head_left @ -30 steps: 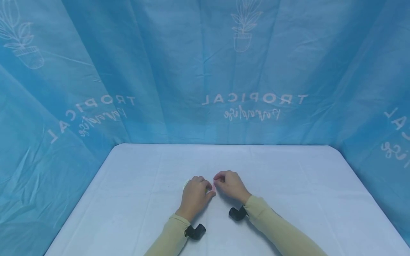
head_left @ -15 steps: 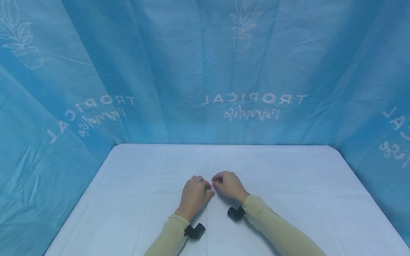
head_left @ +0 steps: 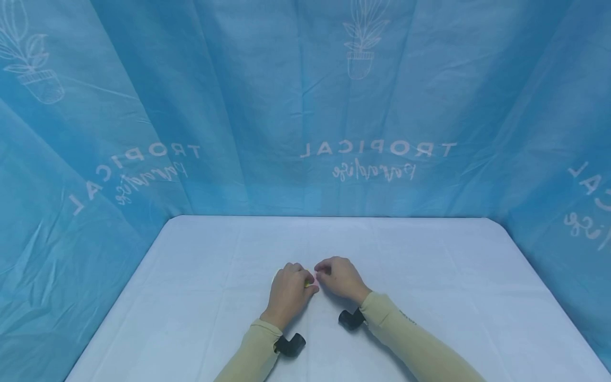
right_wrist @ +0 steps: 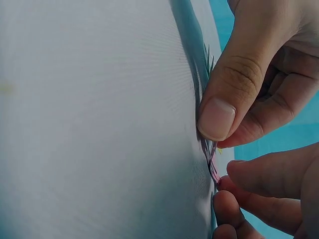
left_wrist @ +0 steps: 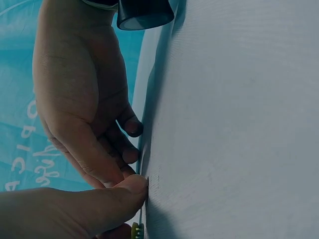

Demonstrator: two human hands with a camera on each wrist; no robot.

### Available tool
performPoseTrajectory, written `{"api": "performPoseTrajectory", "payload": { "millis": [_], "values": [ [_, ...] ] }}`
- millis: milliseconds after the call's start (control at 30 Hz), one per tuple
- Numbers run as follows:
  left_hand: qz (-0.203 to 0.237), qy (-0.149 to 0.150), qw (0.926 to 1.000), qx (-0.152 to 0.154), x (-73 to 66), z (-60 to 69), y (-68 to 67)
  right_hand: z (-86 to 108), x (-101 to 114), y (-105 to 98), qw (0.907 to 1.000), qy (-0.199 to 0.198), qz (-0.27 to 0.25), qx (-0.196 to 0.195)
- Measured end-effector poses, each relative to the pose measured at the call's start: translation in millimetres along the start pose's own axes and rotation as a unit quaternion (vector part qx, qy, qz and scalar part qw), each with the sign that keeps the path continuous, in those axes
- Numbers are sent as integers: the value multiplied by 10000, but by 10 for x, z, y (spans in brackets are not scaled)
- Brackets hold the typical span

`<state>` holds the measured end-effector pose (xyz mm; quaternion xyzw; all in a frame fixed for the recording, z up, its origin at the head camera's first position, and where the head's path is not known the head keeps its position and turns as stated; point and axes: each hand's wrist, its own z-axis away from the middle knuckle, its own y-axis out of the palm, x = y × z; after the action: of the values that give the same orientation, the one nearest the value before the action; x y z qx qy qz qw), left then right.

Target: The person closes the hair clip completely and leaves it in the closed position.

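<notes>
My left hand (head_left: 288, 292) is low over the white table, thumb and fingers together on a bundle of thin strands (right_wrist: 213, 149). Fine dark ends fan out above its thumb (right_wrist: 217, 117) in the right wrist view; toward the other hand the strands turn pink. A small yellow-green toothed piece (left_wrist: 135, 230) shows beneath the left fingers in the left wrist view. My right hand (head_left: 341, 278) is just beside it, curled fingertips (right_wrist: 225, 183) at the pink end of the strands. Its exact pinch is partly hidden, as is most of what lies under the left palm.
The white-covered table (head_left: 406, 244) extends around both hands. Blue curtains (head_left: 267, 106) with printed lettering enclose it at the back and sides. A black wrist mount (head_left: 290, 346) sits at the left cuff and another mount (head_left: 351, 320) at the right.
My right hand has shifted slightly left toward the left hand, and less of the pink shows between them. The left hand stays nearly in place.
</notes>
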<state>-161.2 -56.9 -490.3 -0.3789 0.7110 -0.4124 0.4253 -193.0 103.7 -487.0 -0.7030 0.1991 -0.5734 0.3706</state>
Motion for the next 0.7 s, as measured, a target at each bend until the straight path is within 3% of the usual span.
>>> {"api": "performPoseTrajectory", "payload": {
  "millis": [500,700],
  "values": [
    [40,-96,9999,106,2,3,-19,8,-40,2,9997,-224,-116,-75],
    [217,132,9996,-98,72,-1,-58,41,-99,-53,9992,-188,-274,-210]
  ]
}}
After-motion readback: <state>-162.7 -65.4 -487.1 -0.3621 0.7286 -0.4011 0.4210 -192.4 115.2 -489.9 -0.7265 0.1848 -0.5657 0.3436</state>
